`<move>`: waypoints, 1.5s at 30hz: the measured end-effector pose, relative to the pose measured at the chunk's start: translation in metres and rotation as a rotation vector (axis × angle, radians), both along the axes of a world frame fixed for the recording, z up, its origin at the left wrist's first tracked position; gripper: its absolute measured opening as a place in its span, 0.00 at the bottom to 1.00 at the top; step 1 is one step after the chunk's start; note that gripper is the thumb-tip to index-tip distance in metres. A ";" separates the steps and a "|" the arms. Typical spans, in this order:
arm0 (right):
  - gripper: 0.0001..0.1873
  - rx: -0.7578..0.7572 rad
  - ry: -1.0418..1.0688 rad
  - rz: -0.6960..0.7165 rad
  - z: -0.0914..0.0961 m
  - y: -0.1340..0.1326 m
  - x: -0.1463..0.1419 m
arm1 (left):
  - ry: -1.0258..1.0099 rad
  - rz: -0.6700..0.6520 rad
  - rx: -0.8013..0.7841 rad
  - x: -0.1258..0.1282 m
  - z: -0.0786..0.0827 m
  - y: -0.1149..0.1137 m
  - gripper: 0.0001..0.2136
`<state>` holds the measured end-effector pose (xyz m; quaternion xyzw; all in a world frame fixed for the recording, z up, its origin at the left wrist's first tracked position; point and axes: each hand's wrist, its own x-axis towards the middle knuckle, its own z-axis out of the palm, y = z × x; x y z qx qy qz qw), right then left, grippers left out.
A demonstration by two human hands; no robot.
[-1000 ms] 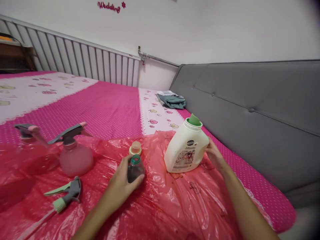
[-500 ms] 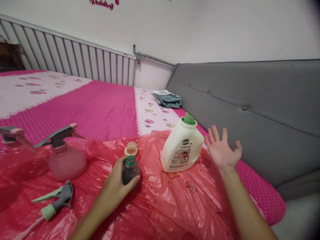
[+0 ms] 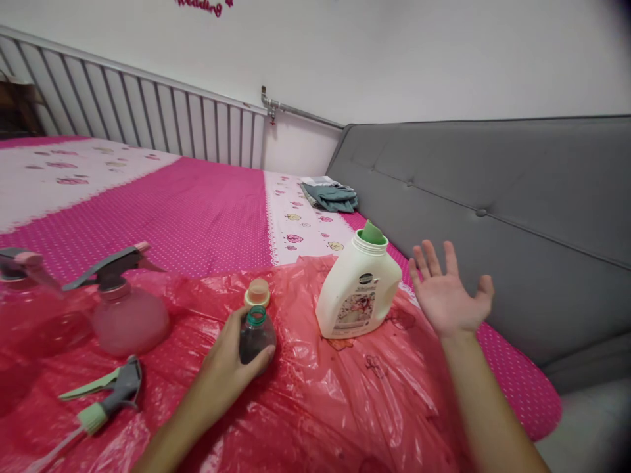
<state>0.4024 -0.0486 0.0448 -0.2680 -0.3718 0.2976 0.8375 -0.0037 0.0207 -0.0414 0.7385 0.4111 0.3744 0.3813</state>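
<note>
My left hand (image 3: 227,365) is wrapped round a small dark bottle (image 3: 255,336) with an open green neck, standing on a red plastic sheet (image 3: 320,407). A peach cap (image 3: 257,292) sits just behind the bottle. My right hand (image 3: 449,297) hovers open, palm up with fingers spread, a little to the right of a white detergent jug (image 3: 358,286) with a green spout. It touches nothing.
Two pink spray bottles (image 3: 129,311) (image 3: 24,295) stand at the left on the sheet. A loose grey-green trigger sprayer (image 3: 106,396) lies in front of them. The sheet covers a pink bed (image 3: 207,210); a grey padded headboard (image 3: 493,217) runs along the right. Folded cloth (image 3: 331,196) lies far back.
My right hand let go of the white jug, then lifted away to the right and opened. The jug stands on its own. The left hand kept its grip on the small bottle.
</note>
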 end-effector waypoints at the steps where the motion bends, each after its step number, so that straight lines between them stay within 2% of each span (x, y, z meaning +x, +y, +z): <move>1: 0.54 0.000 -0.011 0.004 0.001 -0.001 -0.002 | -0.003 0.000 -0.001 0.000 0.000 0.000 0.29; 10: 0.45 -0.045 0.062 -0.023 0.004 -0.004 -0.015 | -0.019 -0.018 -0.019 0.001 -0.001 0.001 0.29; 16: 0.40 -0.107 0.127 -0.192 -0.011 -0.008 -0.026 | -0.011 -0.015 -0.024 0.000 0.000 0.000 0.28; 18: 0.40 -0.113 0.131 -0.209 -0.015 -0.012 -0.032 | -0.007 -0.019 -0.028 -0.001 0.000 0.000 0.29; 25: 0.45 0.013 0.096 -0.079 -0.013 -0.018 -0.049 | -0.001 -0.007 -0.030 0.000 0.004 0.001 0.29; 28: 0.44 0.047 0.100 -0.041 -0.012 -0.018 -0.052 | -0.002 -0.001 -0.031 0.000 0.005 0.001 0.29; 34: 0.38 0.060 0.089 -0.016 -0.007 -0.021 -0.051 | -0.002 0.000 -0.038 0.001 0.007 0.000 0.28; 39: 0.39 0.053 0.089 -0.061 -0.001 -0.024 -0.050 | -0.002 -0.011 -0.045 0.000 0.004 0.001 0.29; 45: 0.36 0.082 0.027 -0.009 0.000 -0.028 -0.052 | 0.004 -0.021 -0.063 -0.002 -0.002 0.003 0.31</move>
